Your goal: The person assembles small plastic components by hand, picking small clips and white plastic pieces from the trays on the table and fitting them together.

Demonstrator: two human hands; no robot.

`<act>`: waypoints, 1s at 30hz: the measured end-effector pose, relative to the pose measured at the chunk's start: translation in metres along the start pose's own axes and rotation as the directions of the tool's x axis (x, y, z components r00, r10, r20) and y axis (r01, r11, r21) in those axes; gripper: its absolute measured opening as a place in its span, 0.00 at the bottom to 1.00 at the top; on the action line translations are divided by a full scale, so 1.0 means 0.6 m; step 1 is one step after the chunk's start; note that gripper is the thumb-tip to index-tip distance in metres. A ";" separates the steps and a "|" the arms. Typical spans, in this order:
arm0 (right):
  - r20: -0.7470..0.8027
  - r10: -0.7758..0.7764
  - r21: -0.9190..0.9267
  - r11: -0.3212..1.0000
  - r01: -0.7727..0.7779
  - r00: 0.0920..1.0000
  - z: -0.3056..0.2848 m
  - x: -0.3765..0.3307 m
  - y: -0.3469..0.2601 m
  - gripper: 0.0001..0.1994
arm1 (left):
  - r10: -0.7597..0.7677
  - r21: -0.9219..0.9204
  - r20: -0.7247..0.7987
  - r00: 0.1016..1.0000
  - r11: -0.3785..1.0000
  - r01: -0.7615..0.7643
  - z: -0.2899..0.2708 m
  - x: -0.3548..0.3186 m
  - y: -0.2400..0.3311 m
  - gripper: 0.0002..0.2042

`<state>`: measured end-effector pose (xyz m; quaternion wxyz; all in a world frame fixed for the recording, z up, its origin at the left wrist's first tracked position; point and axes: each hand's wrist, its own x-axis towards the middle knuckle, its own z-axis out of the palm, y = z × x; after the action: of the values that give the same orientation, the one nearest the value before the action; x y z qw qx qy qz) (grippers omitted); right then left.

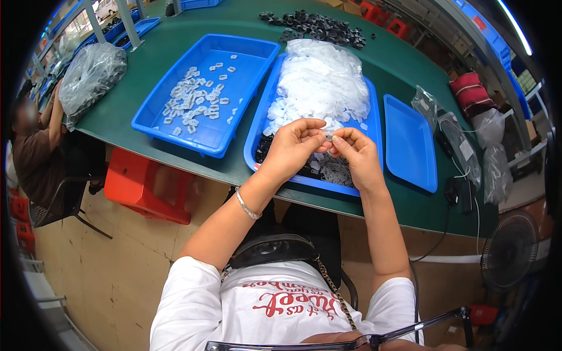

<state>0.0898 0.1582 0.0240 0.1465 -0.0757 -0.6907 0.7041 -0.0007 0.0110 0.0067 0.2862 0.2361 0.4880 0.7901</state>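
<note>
Both hands meet over the near part of a blue tray. Between the fingertips of my left hand and my right hand is a small translucent plastic piece, pinched from both sides. Its exact shape is partly hidden by the fingers. Behind the hands, a big heap of white translucent pieces spills from a clear bag in the tray. Small black parts and greyish clear parts lie at the tray's near end, below my hands.
To the left, a blue tray holds scattered translucent pieces. A shallow blue tray lies right on the green table. Black parts are piled at the back. A red stool, a fan and a seated person are nearby.
</note>
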 end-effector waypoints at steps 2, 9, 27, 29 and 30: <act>-0.004 -0.005 0.012 1.000 0.005 1.000 -0.002 0.000 0.003 0.07 | -0.010 0.006 0.001 1.000 1.000 0.010 -0.001 0.000 0.002 0.14; -0.048 -0.020 -0.054 0.998 0.018 0.999 0.006 -0.001 0.000 0.06 | -0.007 0.014 -0.006 1.000 1.000 0.007 -0.002 0.001 -0.001 0.14; -0.104 -0.062 -0.096 0.994 0.052 0.993 0.009 -0.004 0.006 0.04 | 0.001 0.051 -0.016 1.000 0.999 0.000 0.002 -0.004 0.004 0.12; -0.112 -0.063 -0.114 0.992 0.050 0.992 0.011 -0.005 0.004 0.04 | -0.003 0.051 -0.018 1.000 0.999 0.004 0.002 -0.005 0.005 0.11; -0.111 -0.061 -0.113 0.992 0.048 0.992 0.012 -0.005 0.003 0.04 | -0.004 0.051 -0.020 1.000 0.999 0.005 0.002 -0.006 0.005 0.11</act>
<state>0.0904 0.1503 0.0220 0.2005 -0.1048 -0.7209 0.6550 0.0018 0.0083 0.0093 0.2768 0.2342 0.5113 0.7791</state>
